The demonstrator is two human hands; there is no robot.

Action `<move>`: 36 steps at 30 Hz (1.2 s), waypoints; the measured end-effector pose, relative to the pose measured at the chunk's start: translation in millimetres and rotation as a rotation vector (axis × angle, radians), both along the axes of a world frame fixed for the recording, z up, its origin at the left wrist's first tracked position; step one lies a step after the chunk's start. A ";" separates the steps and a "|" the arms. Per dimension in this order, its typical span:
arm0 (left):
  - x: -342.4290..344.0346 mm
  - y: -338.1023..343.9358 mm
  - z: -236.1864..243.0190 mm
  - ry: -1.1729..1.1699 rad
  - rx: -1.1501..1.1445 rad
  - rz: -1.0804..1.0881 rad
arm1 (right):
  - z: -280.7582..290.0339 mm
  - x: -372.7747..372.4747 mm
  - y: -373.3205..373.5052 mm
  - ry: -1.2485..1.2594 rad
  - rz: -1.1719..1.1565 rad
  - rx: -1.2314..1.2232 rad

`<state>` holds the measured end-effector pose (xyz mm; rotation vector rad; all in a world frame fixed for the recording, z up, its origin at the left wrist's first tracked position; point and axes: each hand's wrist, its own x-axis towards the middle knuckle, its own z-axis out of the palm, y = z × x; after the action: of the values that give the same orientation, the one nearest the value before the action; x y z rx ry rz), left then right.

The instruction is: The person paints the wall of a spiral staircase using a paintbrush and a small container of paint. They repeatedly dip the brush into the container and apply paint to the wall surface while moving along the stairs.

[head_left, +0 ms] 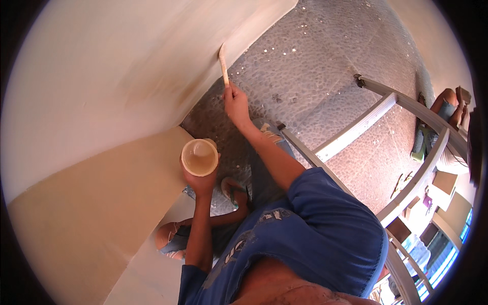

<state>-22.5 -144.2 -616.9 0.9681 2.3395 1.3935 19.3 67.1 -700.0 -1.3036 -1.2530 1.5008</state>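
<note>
My right hand (235,104) grips a long, pale brush (222,63) whose head is at the white wall (112,61), just above where it meets the floor. My left hand (200,178) holds a round cream-coloured cup (200,155) with light beige liquid inside, in front of the beige wall section (91,198). The cup hides some of that hand's fingers. I am low on the floor with my legs bent and a sandal on one foot.
A metal ladder (356,119) stands close on my right over the speckled grey floor (305,66). Behind it at the far right are another person's bent legs (437,119), and farther back some boxes (445,183) and a bright opening.
</note>
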 end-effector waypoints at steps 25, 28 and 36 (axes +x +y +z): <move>10.9 -10.1 16.8 -0.059 -0.002 -0.046 | -5.8 58.6 26.2 -0.121 -0.120 0.101; 12.8 -11.7 18.0 -0.075 -0.004 -0.042 | 7.0 48.1 88.0 -0.095 -0.225 0.247; 10.2 -8.6 19.8 -0.033 -0.026 -0.058 | 3.4 11.3 135.9 -0.152 -0.364 0.353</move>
<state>-12.3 -152.7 -597.2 0.9899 2.2818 1.3434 30.6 202.9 -696.6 -1.3350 -1.2282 0.8960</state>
